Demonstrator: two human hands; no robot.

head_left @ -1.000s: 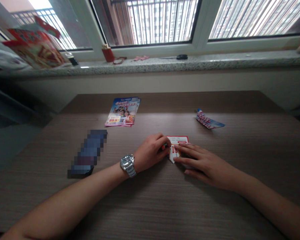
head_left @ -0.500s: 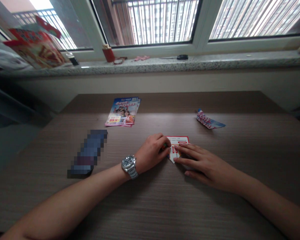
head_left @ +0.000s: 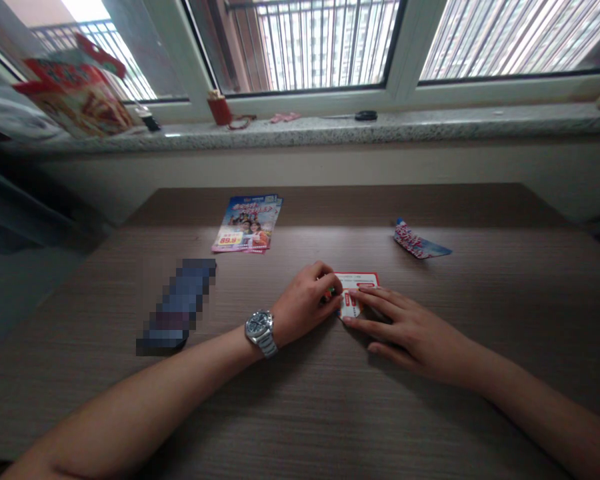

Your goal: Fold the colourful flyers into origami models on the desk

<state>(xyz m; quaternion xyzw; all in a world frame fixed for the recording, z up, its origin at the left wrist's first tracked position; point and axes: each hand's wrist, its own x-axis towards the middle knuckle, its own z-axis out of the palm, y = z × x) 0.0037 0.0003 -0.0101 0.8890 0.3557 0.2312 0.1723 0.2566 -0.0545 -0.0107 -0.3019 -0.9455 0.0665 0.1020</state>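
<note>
A small red-and-white paper leaflet (head_left: 354, 287), partly folded, lies on the brown wooden table (head_left: 300, 400) between my hands. My left hand (head_left: 305, 301), with a metal watch (head_left: 260, 331) at the wrist, is curled and pinches the leaflet's left edge. My right hand (head_left: 405, 327) lies flat with fingers stretched out, pressing down on the leaflet's right part and hiding most of it.
A stack of colourful flyers (head_left: 247, 223) lies at the far left of the table, a folded flyer (head_left: 419, 243) at the far right, a blurred dark object (head_left: 177, 307) to my left. The window sill (head_left: 430, 123) holds a red cup (head_left: 219, 109) and small items.
My left hand has crept slightly forward along the leaflet's edge, and the fold under my right fingers looks a little tighter. Otherwise nothing has moved.
</note>
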